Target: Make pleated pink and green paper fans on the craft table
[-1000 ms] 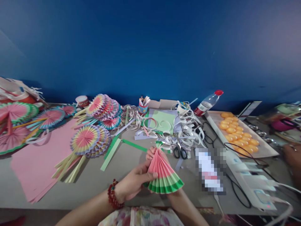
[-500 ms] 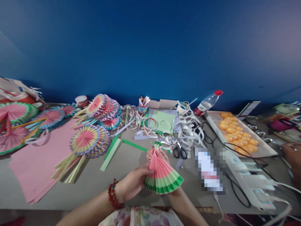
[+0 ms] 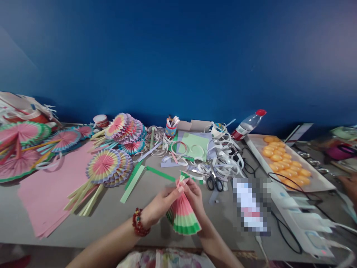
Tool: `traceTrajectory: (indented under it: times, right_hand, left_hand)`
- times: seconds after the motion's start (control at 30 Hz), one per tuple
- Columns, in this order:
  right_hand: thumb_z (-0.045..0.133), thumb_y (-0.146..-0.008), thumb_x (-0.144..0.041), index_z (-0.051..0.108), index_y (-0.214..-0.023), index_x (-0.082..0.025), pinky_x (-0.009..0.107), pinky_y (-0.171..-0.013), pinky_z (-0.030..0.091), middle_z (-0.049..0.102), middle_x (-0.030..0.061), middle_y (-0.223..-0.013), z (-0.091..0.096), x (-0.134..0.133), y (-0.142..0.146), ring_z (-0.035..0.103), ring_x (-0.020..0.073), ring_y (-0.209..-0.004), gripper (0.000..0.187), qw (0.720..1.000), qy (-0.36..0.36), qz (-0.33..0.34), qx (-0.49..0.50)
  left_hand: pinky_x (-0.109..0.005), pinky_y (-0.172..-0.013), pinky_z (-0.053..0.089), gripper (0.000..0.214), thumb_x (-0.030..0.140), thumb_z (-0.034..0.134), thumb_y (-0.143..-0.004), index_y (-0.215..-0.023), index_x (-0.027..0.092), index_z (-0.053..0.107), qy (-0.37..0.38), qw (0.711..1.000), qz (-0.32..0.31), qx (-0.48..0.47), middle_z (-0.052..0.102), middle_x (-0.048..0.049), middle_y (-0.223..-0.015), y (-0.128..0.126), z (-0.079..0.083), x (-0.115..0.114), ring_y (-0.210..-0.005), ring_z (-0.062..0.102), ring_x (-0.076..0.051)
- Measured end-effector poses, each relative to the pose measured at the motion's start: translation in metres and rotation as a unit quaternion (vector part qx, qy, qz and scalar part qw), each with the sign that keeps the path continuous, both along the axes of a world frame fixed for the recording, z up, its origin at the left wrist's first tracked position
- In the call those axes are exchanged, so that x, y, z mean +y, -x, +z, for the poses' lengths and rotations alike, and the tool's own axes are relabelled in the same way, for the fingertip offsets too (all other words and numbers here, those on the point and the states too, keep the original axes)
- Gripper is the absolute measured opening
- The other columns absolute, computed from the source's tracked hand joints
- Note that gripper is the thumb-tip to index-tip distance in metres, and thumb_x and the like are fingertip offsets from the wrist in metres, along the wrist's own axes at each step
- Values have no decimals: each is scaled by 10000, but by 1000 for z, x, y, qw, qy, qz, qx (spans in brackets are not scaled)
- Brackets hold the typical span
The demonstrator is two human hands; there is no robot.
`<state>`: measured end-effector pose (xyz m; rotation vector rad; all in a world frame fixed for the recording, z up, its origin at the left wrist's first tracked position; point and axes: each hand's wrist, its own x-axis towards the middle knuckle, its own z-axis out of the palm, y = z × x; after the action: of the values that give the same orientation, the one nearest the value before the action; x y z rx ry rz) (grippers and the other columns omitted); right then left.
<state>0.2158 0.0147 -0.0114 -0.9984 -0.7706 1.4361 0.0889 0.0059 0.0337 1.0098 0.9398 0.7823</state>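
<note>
A pleated paper fan (image 3: 184,217), pink with light and dark green bands, hangs spread out below my fingers over the front of the table. My left hand (image 3: 163,204), a red bead bracelet (image 3: 139,222) at its wrist, pinches the fan near its narrow end. From the other side my right hand (image 3: 193,195) grips the same narrow end, fingertips close to the left thumb. A dark green strip (image 3: 160,173) and a light green strip (image 3: 132,184) lie just beyond, on the left. Black-handled scissors (image 3: 214,181) rest to the right of my hands.
Finished round paper fans (image 3: 108,167) and pink sheets (image 3: 50,186) cover the left side. Curled paper scraps (image 3: 225,160) spread at the back. On the right are a bottle (image 3: 248,125), a tray (image 3: 320,182) of orange balls, a power strip (image 3: 304,223) with cables, and another person's hand (image 3: 350,184).
My left hand has moved up to the fan's narrow end, beside my right fingers. The fan's wide edge has swung left and hangs lower, looking narrower.
</note>
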Motion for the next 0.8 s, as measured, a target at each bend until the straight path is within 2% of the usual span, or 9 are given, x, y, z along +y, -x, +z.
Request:
traceTrajectory:
  times: [0.1, 0.2, 0.3, 0.4, 0.57, 0.73, 0.8]
  right_hand:
    - [805, -702, -400, 651, -716, -207, 247, -633, 480, 648, 1, -734, -2, -1, 1, 574, 142, -651, 247, 1000, -12, 0, 1]
    - [813, -703, -372, 679, -713, -204, 242, -663, 479, 659, 12, -775, -5, 0, 0, 585, 148, -701, 215, 999, -30, -2, -22]
    - [803, -718, -379, 689, -694, -202, 233, -612, 464, 647, 7, -715, -4, 0, -1, 567, 143, -653, 211, 998, -35, 1, -42]
    - [793, -735, -385, 679, -682, -197, 210, -522, 420, 621, -12, -642, -1, -1, -1, 506, 114, -549, 226, 999, -28, -2, -37]
    - [777, -753, -398, 647, -699, -204, 201, -465, 384, 606, -21, -631, -3, 0, -1, 460, 103, -501, 241, 1000, -22, -17, -8]
    - [792, -729, -397, 624, -668, -203, 211, -556, 442, 628, -7, -677, -6, 3, -2, 520, 117, -576, 264, 999, -20, -16, 30]
    - [800, -720, -392, 626, -669, -203, 214, -582, 450, 638, -3, -695, -6, 2, -2, 533, 120, -597, 262, 999, -18, -15, 40]
  left_hand:
    - [-273, -731, 410, 489, 573, 645, -803, -932, 109, 731, -5, 1000, -11, -9, 650, -22, -765, 0, -8, 2, -742, 538, -171]
    - [-251, -666, 391, 398, 484, 725, -749, -874, 107, 708, 8, 999, -29, -18, 600, 1, -708, 3, -15, 2, -675, 500, -137]
    - [-255, -677, 408, 252, 370, 706, -757, -788, 122, 674, -4, 999, -41, -6, 603, -3, -720, 8, -16, 3, -694, 517, -140]
    - [-270, -697, 445, 170, 302, 673, -755, -797, 138, 652, -4, 997, -79, -18, 632, -17, -752, 11, -11, 4, -715, 568, -155]
    - [-266, -640, 455, 252, 380, 689, -745, -824, 158, 596, 31, 986, -152, -63, 618, -12, -700, 14, -6, 4, -632, 581, -143]
    - [-206, -591, 350, 280, 389, 719, -743, -753, 157, 563, 3, 992, -121, -26, 489, 34, -684, 15, -11, 1, -626, 428, -90]
    - [-209, -598, 349, 275, 383, 693, -770, -719, 155, 547, -26, 991, -133, -8, 475, 34, -677, 17, -13, 0, -627, 410, -91]
